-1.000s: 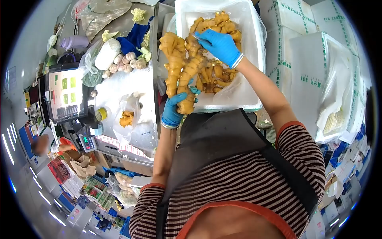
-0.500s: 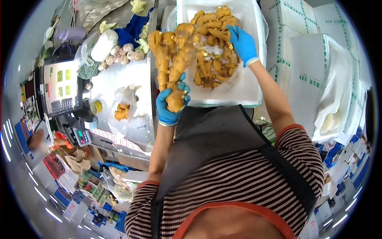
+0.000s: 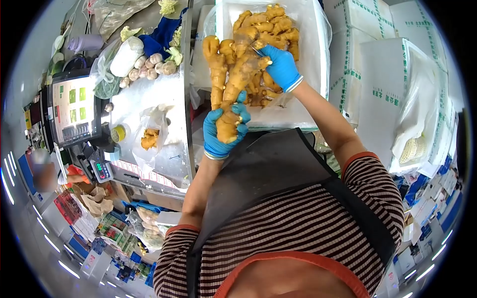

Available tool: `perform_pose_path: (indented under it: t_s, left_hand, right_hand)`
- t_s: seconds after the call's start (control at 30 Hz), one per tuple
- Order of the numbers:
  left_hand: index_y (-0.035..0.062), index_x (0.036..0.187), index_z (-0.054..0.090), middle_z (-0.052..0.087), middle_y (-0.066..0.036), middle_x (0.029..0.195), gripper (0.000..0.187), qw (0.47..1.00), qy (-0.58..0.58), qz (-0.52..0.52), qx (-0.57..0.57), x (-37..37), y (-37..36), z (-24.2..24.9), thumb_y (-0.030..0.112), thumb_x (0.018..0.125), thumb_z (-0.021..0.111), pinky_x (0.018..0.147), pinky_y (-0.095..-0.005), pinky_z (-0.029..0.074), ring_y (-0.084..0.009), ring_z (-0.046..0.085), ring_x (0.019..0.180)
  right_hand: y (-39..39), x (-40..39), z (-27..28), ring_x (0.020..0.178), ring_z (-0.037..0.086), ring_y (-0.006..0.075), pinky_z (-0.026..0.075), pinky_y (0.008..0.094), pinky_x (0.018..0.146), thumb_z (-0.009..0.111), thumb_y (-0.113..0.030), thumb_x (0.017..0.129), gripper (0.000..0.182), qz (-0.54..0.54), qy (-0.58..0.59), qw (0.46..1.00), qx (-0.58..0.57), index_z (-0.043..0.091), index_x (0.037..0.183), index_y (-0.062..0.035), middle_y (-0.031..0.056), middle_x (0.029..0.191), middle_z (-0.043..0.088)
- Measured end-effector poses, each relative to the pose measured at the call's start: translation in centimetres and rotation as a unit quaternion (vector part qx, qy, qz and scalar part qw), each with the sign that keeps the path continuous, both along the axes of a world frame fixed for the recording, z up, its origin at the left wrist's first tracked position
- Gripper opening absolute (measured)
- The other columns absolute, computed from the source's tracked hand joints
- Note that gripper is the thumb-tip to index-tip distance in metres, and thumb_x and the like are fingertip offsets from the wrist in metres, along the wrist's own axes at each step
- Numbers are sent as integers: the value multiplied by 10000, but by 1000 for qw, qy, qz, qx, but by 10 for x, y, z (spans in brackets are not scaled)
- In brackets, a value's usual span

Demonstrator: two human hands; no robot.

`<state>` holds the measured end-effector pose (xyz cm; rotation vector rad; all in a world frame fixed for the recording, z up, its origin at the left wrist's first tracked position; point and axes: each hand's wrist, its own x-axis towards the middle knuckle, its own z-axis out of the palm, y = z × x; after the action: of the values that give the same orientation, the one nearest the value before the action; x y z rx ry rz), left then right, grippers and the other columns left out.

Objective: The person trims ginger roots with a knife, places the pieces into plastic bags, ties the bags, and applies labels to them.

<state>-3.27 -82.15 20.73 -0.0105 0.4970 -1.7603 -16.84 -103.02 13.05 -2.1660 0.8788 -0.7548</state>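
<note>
Head view. The left hand [image 3: 214, 136], in a blue glove, is wrapped around the stout lower end of a large, knobbly, yellow-brown ginger root [image 3: 238, 82], its fingertips curled over the near side. The right hand [image 3: 280, 68], likewise gloved in blue, is drawn into a narrow pinch at the root's far side; between its fingers shows a thin grey sliver [image 3: 256, 50], perhaps a small blade, though it is too small here to identify. The root is held up, branches pointing away from the body, across the left edge of a white foam box [image 3: 321, 54]. Sound technique in this step would keep the left grip firm on the thick end, well clear of the sliver, with the right hand making short, light movements along the knobs and the root's weight kept near the box. Inside the box lies a heap of smaller yellow-brown ginger pieces [image 3: 271, 26]. To the left, a grey metal table [image 3: 174, 97] bears pale, rounded garlic bulbs [image 3: 150, 67] and a clear plastic bag [image 3: 145, 161] around a single orange-brown ginger chunk [image 3: 150, 139]. To the right stand white foam cartons with green print [image 3: 375, 109].
</note>
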Motion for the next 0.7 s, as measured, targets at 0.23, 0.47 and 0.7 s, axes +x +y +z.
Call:
perform_pose_path:
  t_s: [0.23, 0.47, 0.7]
  left_hand:
    - [50, 1429, 337, 499, -19, 1040, 661, 984, -173, -40, 24, 1, -6, 20, 200, 858, 635, 706, -283, 428, -179, 447, 889]
    - [55, 1432, 328, 492, -31, 1049, 643, 998, -29, -45, -21, -9, -3, 9, 197, 870, 605, 676, -299, 439, -188, 438, 875]
    - [24, 1404, 355, 528, -66, 1102, 606, 990, -129, -54, 1, -7, -15, 9, 193, 873, 594, 693, -307, 472, -211, 491, 902]
  right_hand:
    - [-2, 2, 54, 900, 669, 340, 540, 391, 777, 647, -2, 782, 351, 29, 250, 958, 140, 653, 1127, -62, 189, 1015, 677]
    - [-20, -9, -10, 824, 654, 346, 537, 421, 717, 662, -10, 741, 328, 63, 35, 997, 2, 661, 1061, -83, 158, 886, 673]
    - [7, -7, -23, 779, 635, 331, 505, 398, 684, 679, -55, 753, 244, -35, 58, 996, 65, 666, 996, -41, 180, 887, 660]
